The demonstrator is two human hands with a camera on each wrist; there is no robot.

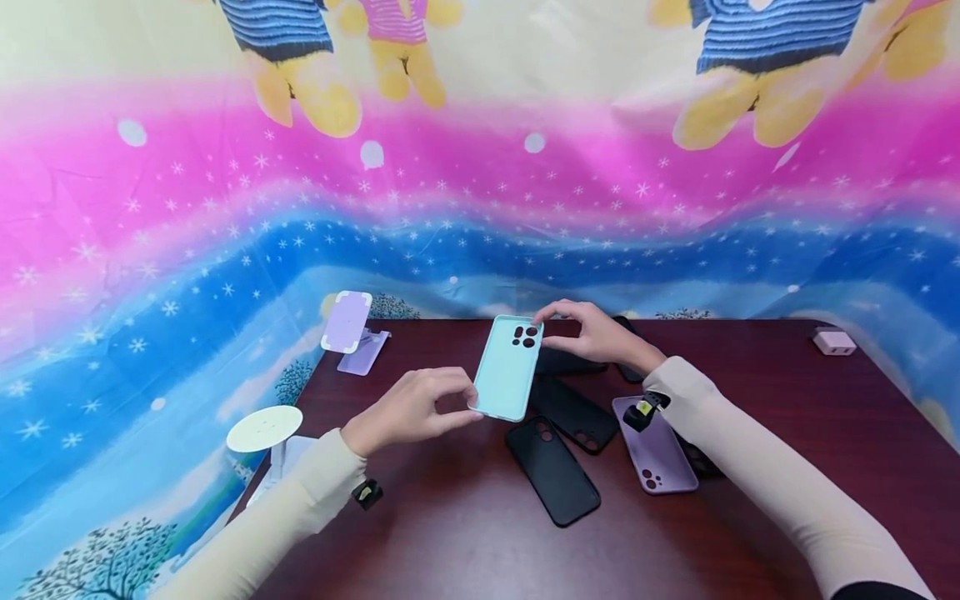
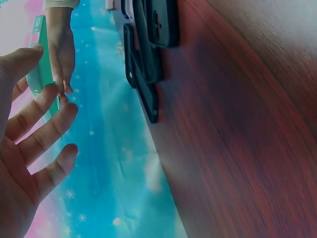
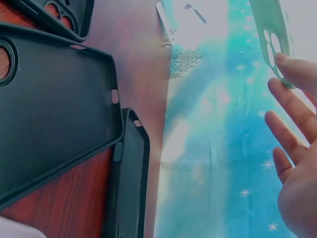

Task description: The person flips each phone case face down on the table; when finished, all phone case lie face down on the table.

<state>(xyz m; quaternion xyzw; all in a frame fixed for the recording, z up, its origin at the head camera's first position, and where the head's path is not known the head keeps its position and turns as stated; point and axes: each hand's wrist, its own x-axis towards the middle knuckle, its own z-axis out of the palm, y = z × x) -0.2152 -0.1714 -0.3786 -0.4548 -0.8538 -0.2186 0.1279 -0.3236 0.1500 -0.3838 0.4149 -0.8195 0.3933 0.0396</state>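
Note:
A mint green phone case is held tilted above the dark wooden table, its back and camera cutout facing me. My left hand pinches its lower left corner. My right hand pinches the top edge beside the cutout. The left wrist view shows my left hand reaching the case. In the right wrist view, the fingertips touch the case.
Several black cases and a lilac case lie on the table under my right forearm; the black cases fill the right wrist view. A lilac phone stand, a white round stand and a white charger sit near the edges.

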